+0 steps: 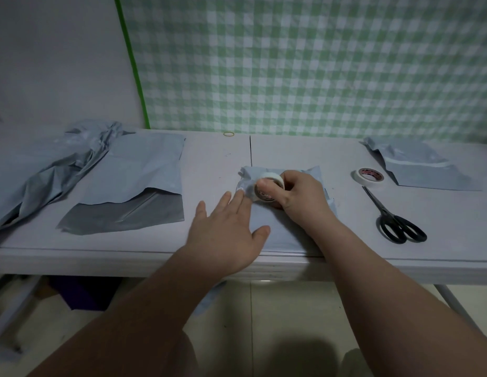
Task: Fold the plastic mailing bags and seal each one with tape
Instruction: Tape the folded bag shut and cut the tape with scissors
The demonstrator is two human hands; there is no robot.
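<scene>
A folded grey mailing bag [275, 227] lies at the table's front middle. My right hand [299, 197] grips a white tape roll [266, 187] on top of the bag's far end. My left hand [226, 232] lies flat with straight fingers, its fingertips pressing the bag's left part next to the roll. A second tape roll [368, 176] lies to the right. Black scissors [394, 219] lie closed near it.
Unfolded grey bags [133, 183] and a crumpled heap [60, 164] cover the table's left part. Another bag pile [422, 167] sits at the back right. A yellow rubber band [228, 134] lies at the table's [215, 164] far edge by the checked cloth.
</scene>
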